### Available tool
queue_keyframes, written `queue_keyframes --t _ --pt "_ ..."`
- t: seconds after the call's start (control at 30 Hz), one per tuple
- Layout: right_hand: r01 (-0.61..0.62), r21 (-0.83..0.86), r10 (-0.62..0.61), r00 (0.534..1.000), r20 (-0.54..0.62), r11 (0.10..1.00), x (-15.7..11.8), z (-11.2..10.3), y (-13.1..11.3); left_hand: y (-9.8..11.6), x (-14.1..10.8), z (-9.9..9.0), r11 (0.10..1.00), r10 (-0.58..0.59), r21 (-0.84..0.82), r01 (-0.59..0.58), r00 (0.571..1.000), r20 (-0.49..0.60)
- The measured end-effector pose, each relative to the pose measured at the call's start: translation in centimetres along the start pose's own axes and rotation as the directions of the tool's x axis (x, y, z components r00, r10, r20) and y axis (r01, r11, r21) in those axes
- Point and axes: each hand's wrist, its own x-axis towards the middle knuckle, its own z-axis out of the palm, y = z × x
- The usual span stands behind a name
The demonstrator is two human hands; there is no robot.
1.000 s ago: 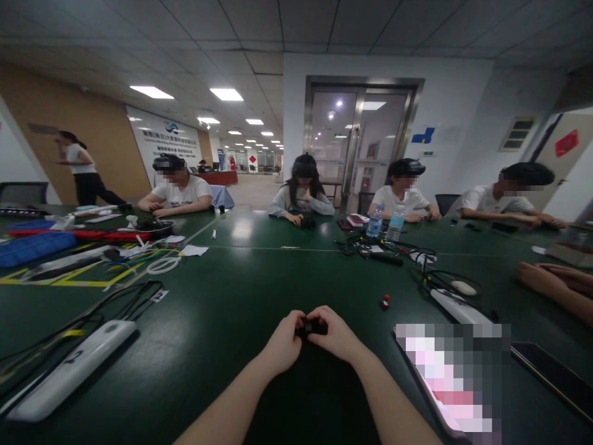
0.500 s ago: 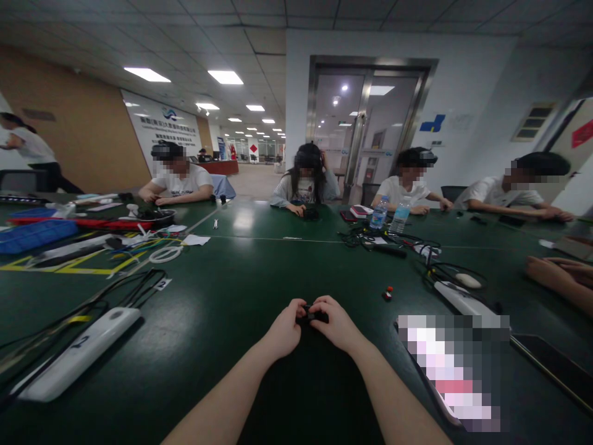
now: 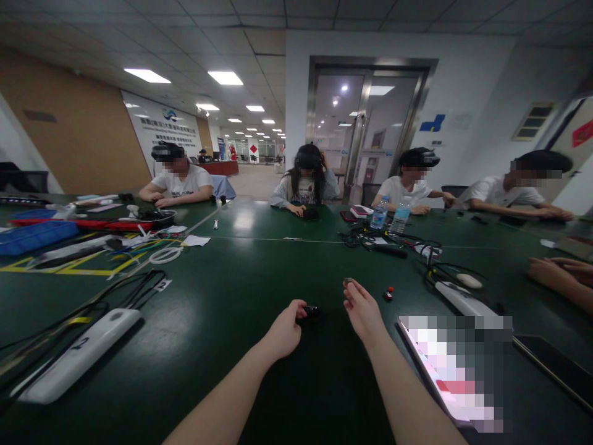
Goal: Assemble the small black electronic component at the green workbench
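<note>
A small black part (image 3: pixel 310 312) is pinched in the fingers of the left hand (image 3: pixel 287 330), just above the desk (image 3: pixel 241 290) and near its near edge. The right hand (image 3: pixel 364 309) is held apart from it, loosely half-open, with a tiny grey piece (image 3: pixel 348 281) gripped at the fingertips. What the two pieces are cannot be told; they are too small.

Judged from how things lie, the two pieces are separate, so either a taking-apart is done or a joining is not yet made; which one cannot be told.

A small red-and-black part (image 3: pixel 388 293) lies on the desk just beside the right hand, untouched. A tablet (image 3: pixel 456 371) with a blurred screen is seen toward the near right corner, and a white power strip (image 3: pixel 76 355) toward the near left. Cables (image 3: pixel 384 241) and two bottles (image 3: pixel 389 216) are found mid-desk. Other people (image 3: pixel 306 185) are seated along the far edge, and another person's hands (image 3: pixel 560 278) rest at the right edge.
</note>
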Motion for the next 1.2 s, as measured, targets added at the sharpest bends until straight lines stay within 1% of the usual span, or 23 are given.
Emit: queue_keyframes --t 0.1,0.23,0.3,0.37,0.5,0.6,0.8,0.9,1.0,1.13,1.2 --pt "-0.036 0.064 0.037 0.999 -0.018 0.997 0.3 -0.3 -0.1 0.3 -0.2 -0.1 1.000 0.001 -0.002 -0.001 1.000 0.007" --pt "-0.039 0.056 0.040 0.999 -0.008 0.998 0.0 0.0 -0.2 0.5 -0.2 0.0 1.000 -0.017 0.018 0.017 1.000 0.005" --pt "-0.032 0.017 0.032 0.999 0.004 0.999 -0.4 0.2 -0.2 0.5 -0.1 0.0 1.000 -0.010 0.022 0.010 1.000 -0.001" --pt "-0.016 -0.074 0.020 0.999 0.044 0.997 -0.8 0.5 -0.1 0.4 0.0 0.1 1.000 0.009 0.022 -0.008 1.000 -0.007" --pt "0.065 -0.296 -0.006 0.980 0.198 0.953 -1.6 1.4 0.4 0.4 0.3 0.2 0.999 0.042 0.026 -0.041 0.999 -0.034" --pt "0.133 -0.348 -0.026 0.955 0.296 0.928 -2.0 1.9 0.9 0.6 0.4 0.2 0.999 0.041 0.013 -0.041 0.998 -0.054" --pt "0.197 -0.438 0.029 0.889 0.458 0.877 -2.2 2.1 1.3 1.4 0.3 0.1 1.000 -0.008 0.004 0.009 0.999 -0.047" --pt "0.228 -0.474 0.047 0.864 0.501 0.851 -2.5 2.2 0.9 1.6 0.2 0.1 0.999 0.033 -0.010 -0.033 0.999 -0.023" --pt "0.231 -0.501 0.080 0.849 0.523 0.834 -2.7 2.3 0.5 1.4 0.4 0.1 0.997 0.071 -0.023 -0.071 0.997 -0.009" --pt "0.223 -0.528 0.114 0.839 0.532 0.820 -2.8 2.3 0.1 1.1 0.6 0.3 0.999 0.044 -0.005 -0.044 0.999 -0.019" --pt "0.224 -0.543 0.118 0.844 0.524 0.809 -2.6 2.2 0.1 1.1 0.6 0.4 0.999 0.034 0.003 -0.034 0.999 -0.021"
